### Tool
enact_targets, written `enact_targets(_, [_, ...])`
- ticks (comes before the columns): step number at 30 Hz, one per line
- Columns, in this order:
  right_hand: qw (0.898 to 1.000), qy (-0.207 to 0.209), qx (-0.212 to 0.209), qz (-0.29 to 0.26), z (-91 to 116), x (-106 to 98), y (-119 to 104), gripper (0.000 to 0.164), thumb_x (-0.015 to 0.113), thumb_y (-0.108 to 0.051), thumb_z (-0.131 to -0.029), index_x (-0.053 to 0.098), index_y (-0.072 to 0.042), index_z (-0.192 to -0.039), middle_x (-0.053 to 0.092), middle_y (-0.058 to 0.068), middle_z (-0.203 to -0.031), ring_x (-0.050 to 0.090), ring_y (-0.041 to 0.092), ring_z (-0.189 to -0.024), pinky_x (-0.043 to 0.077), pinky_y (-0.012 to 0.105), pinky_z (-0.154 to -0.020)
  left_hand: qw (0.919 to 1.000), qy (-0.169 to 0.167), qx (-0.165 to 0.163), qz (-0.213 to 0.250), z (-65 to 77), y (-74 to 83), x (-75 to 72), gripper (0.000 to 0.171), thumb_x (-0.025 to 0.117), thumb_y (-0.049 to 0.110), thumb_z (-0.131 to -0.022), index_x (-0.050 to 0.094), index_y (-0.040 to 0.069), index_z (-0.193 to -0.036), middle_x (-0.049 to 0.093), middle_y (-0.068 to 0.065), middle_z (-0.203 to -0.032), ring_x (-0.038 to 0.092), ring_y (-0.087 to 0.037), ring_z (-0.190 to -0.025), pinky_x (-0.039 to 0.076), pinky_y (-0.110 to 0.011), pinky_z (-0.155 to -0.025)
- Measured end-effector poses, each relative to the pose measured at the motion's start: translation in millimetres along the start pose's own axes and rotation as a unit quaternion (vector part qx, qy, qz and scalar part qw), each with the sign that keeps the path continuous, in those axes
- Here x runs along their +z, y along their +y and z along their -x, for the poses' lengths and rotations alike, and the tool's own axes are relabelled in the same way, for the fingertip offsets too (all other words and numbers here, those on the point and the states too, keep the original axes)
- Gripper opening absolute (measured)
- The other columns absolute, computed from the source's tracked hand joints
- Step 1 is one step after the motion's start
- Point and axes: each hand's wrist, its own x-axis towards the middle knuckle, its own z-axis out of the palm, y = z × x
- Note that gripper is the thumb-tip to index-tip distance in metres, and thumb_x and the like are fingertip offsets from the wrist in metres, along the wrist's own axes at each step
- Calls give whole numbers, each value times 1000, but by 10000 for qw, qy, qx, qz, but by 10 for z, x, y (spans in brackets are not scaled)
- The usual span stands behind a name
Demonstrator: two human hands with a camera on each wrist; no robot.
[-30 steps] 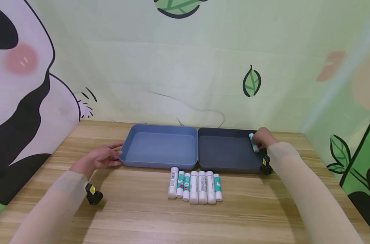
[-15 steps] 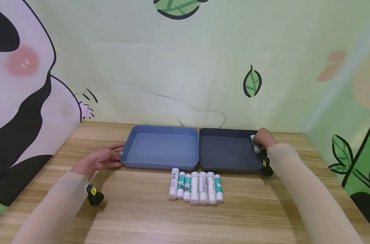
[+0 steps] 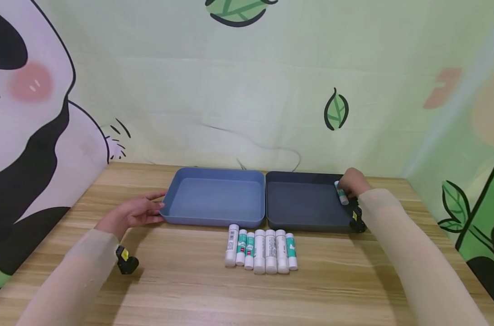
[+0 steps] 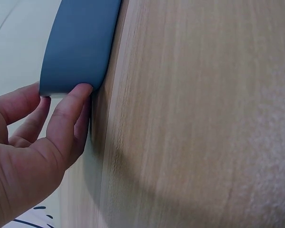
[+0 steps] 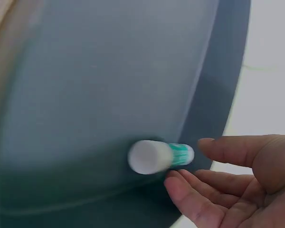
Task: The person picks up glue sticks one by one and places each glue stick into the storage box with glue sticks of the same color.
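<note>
My left hand (image 3: 134, 212) rests its fairly straight fingertips and thumb (image 4: 66, 111) against the left end of a blue tray (image 3: 214, 222). At the right end of the dark grey tray (image 3: 308, 226), my right hand (image 3: 354, 182) reaches in over a small white-and-green glue stick (image 3: 342, 194). In the right wrist view, this glue stick (image 5: 152, 156) lies on the tray floor near a corner. Thumb and fingers stand spread around its far end, with a narrow gap at the thumb.
A row of several glue sticks (image 3: 260, 251), large white ones and small green-labelled ones, lies on the wooden table (image 3: 181, 280) in front of the trays. The two trays stand side by side near the wall (image 3: 169, 113), which has a panda print.
My right hand has loosened from the small glue stick and risen slightly, while the stick stays in the dark tray. The left hand holds its place at the blue tray.
</note>
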Motion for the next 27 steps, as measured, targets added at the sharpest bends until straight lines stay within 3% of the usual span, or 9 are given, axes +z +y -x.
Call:
enact_targets(3, [9998,-17,-2,-202,52,-97,-52,15,59,-4,-92,60,10,-86,59,13,-73,62,20,-66,61,32,-65,10000,9,-4,-10,11,1,-7,76,49,5,-106,1,8,-165,64,9,-101,66,-4,-93,61,-27,-85])
enact_targets(6, [9987,-159,-32,-485,154,-216,-122,39,59,-8,-97,56,21,-122,62,27,-107,66,32,-91,63,39,-81,10000,66,-54,-3,25,6,2,75,49,5,-106,3,9,-165,63,8,-102,66,-4,-93,62,-28,-84])
enact_targets(9, [9971,-338,-129,-669,283,-344,-205,55,55,-12,-101,40,19,-145,51,36,-135,60,44,-118,61,42,-93,9999,99,-62,-90,26,13,6,74,48,5,-106,3,10,-165,61,6,-106,65,-4,-93,61,-27,-85])
enact_targets(12, [9961,-374,-436,-673,431,-466,-294,57,52,-14,-105,36,17,-149,46,39,-144,54,48,-130,60,42,-97,9997,145,-71,-192,23,28,8,72,46,5,-107,3,10,-165,58,4,-110,63,-4,-93,61,-26,-85])
enact_targets(15, [9941,-288,-782,-700,625,-555,-365,56,51,-16,-107,35,16,-150,48,39,-145,53,49,-132,58,44,-99,9994,201,-116,-262,12,44,30,71,44,4,-107,4,10,-165,56,1,-112,62,-5,-93,61,-26,-84])
enact_targets(22, [9877,-206,-1373,-723,1037,-569,-446,55,54,-18,-107,39,10,-151,54,34,-142,61,42,-126,59,42,-98,9989,198,-69,-426,6,54,59,70,43,3,-106,5,7,-165,50,-9,-126,60,-7,-95,60,-26,-85])
enact_targets(27, [9854,-482,-1433,-780,1210,-471,-496,53,55,-18,-106,44,8,-150,57,31,-142,69,25,-111,62,35,-92,9980,227,90,-581,23,49,72,71,44,1,-105,5,5,-164,48,-13,-132,62,-5,-92,61,-26,-83])
